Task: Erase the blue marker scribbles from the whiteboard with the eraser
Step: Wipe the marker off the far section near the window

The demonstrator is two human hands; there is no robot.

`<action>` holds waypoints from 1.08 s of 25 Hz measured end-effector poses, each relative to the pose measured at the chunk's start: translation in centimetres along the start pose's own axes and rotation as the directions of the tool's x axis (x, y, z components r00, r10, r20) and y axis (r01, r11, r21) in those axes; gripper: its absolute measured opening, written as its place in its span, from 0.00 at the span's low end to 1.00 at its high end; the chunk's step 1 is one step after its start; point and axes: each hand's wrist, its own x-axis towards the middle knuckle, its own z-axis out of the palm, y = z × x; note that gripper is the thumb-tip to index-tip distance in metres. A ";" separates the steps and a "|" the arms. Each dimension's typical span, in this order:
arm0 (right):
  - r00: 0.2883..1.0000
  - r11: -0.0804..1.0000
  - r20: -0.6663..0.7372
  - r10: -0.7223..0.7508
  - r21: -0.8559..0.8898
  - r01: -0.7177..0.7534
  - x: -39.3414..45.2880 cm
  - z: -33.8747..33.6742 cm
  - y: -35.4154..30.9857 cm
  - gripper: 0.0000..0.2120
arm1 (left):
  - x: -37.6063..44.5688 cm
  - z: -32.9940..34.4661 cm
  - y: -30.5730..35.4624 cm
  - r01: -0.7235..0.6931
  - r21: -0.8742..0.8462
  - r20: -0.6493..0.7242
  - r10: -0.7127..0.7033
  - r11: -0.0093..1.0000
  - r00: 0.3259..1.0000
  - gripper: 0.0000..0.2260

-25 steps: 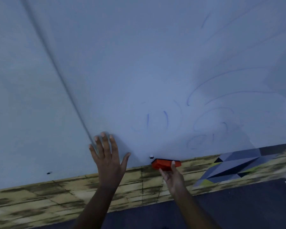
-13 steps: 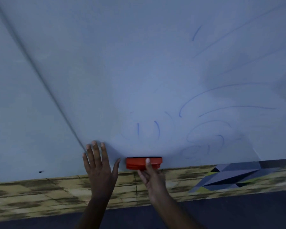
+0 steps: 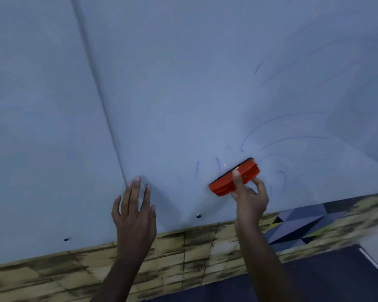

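— starting nearest the camera, what are the two arms doing?
— both are reaching up from the bottom edge. the left hand is lying flat against the whiteboard, fingers straight and spread, holding nothing, fingertips just beside the dark seam that is running up the board.
— and the other one?
— the right hand is gripping the eraser. its thumb is lying across the orange back, the other fingers are curling round the far long edge.
— where is the eraser sitting?
— it is pressing against the board low on the right, tilted so its right end is riding higher, dark pad facing the surface.
— what is lying around it?
— blue marker scribbles: short strokes just left of the eraser, longer faint curves arching above and to its right.
— anything under the board?
— a yellowish brick-pattern strip is running below the lower edge, with a grey geometric patch at the right. two small dark screws are showing near the bottom edge.
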 end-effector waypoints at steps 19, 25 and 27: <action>0.310 0.120 0.618 -0.722 -0.330 0.936 -2.1 3.0 4.9 0.29 | 9.3 3.6 -3.1 -0.149 0.282 -0.376 0.252 0.948 0.892 0.30; 0.660 0.595 0.215 -0.720 -0.299 0.746 6.2 -2.7 1.5 0.30 | 9.2 4.0 -3.2 -0.145 0.291 -0.421 0.263 0.946 0.868 0.30; 0.692 0.656 0.156 -0.704 -0.230 0.719 6.3 -2.2 1.0 0.30 | 9.2 4.0 -3.0 -0.141 0.300 -0.430 0.266 0.943 0.863 0.30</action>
